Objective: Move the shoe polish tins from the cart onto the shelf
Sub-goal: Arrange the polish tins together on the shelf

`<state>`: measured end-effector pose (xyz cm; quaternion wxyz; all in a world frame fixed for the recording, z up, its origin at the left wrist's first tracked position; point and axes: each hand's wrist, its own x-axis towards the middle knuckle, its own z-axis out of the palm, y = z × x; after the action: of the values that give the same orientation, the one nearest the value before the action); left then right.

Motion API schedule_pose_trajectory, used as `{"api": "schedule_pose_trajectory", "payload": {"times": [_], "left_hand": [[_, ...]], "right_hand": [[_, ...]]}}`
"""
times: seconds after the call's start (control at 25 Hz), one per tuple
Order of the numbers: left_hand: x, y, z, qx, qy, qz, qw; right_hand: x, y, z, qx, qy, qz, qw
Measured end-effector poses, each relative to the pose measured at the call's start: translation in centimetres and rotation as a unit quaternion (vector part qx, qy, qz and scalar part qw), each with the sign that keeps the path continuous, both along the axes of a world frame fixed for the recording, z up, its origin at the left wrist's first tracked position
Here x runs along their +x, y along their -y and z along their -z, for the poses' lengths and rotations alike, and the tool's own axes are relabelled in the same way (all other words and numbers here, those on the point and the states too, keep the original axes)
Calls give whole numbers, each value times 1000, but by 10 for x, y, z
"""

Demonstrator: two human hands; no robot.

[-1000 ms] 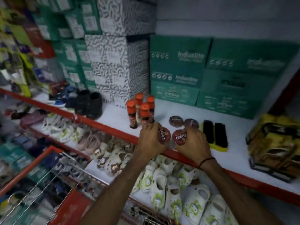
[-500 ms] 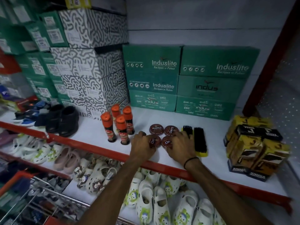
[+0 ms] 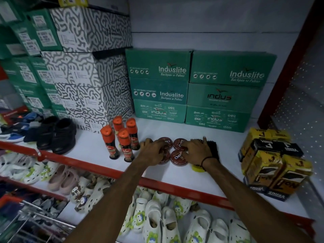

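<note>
Head view — four tins [image 3: 178,156] on shelf [image 3: 210,179], left hand [image 3: 154,150], right hand [image 3: 196,151] fingers spread flat atop them, gripping nothing

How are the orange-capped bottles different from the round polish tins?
The bottles stand tall and upright; the tins lie flat and low. The bottles have orange caps; the tins have dark reddish lids. Hands touch the tins, not the bottles. Both sit on the white shelf.

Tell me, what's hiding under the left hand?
Under the left hand sits a shoe polish tin, only its right edge showing. Its label is covered, and so is the shelf below.
</note>
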<state>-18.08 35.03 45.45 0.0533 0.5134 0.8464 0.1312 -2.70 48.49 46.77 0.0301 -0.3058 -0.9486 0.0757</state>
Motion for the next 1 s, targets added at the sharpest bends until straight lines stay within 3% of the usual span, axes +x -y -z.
{"api": "schedule_pose_trajectory", "payload": {"times": [1.0], "left_hand": [[-4,11,7,-4,-22,-13,1000]], "right_hand": [[-1,10,6,14,-30,-28,999]]}}
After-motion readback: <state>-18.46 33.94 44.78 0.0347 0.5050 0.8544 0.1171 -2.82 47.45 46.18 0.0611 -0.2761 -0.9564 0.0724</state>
